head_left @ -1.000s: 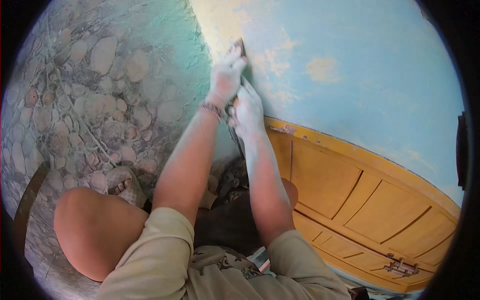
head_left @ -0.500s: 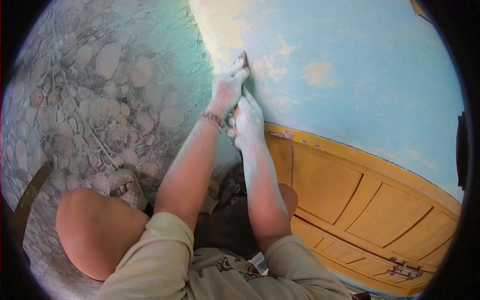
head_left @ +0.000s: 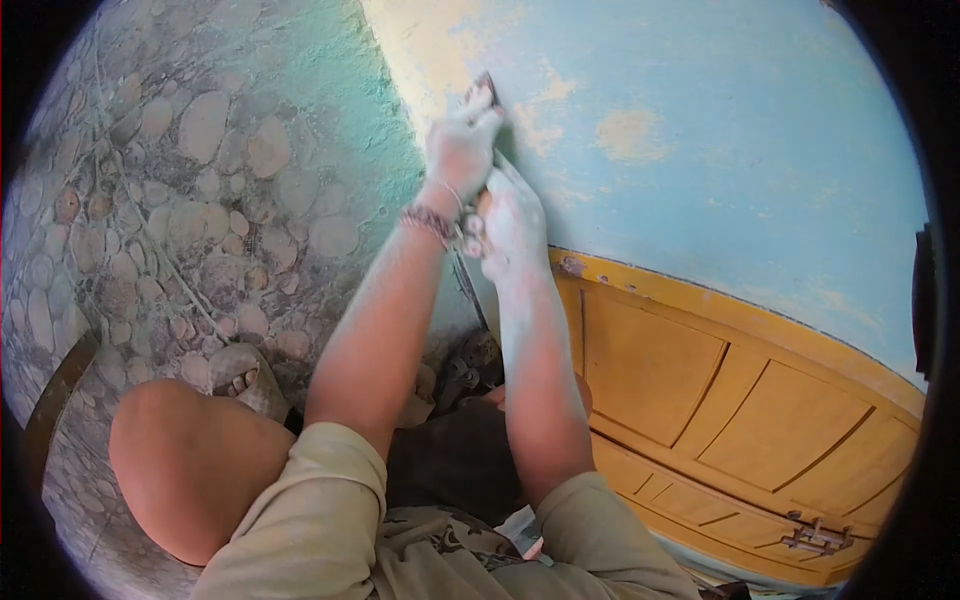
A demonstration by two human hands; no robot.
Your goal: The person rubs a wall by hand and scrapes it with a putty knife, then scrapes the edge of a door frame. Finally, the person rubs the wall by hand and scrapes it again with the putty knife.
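My left hand (head_left: 462, 152), coated in whitish dust, is closed around the upper part of a scraper (head_left: 487, 82), close to its dark blade. The blade rests against the blue wall (head_left: 720, 130), beside a strip where cream undercoat shows. Below and slightly to the right, my right hand (head_left: 513, 222), also dusty, is wrapped around the lower end of the same tool. A bit of brownish handle shows between the two hands. Fingers cover most of the tool, so its full shape is hidden.
Yellow wooden panels (head_left: 655, 375) with a metal latch (head_left: 818, 537) lie below the wall on the right. A rough, green-tinted surface (head_left: 330, 90) adjoins the cream strip. The stone-patterned floor (head_left: 210, 125) is at left, with a sandalled foot (head_left: 245, 378) on it.
Both hands and the scraper have moved a little up along the wall. The right forearm has swung slightly to the right, and the view has shifted a little.
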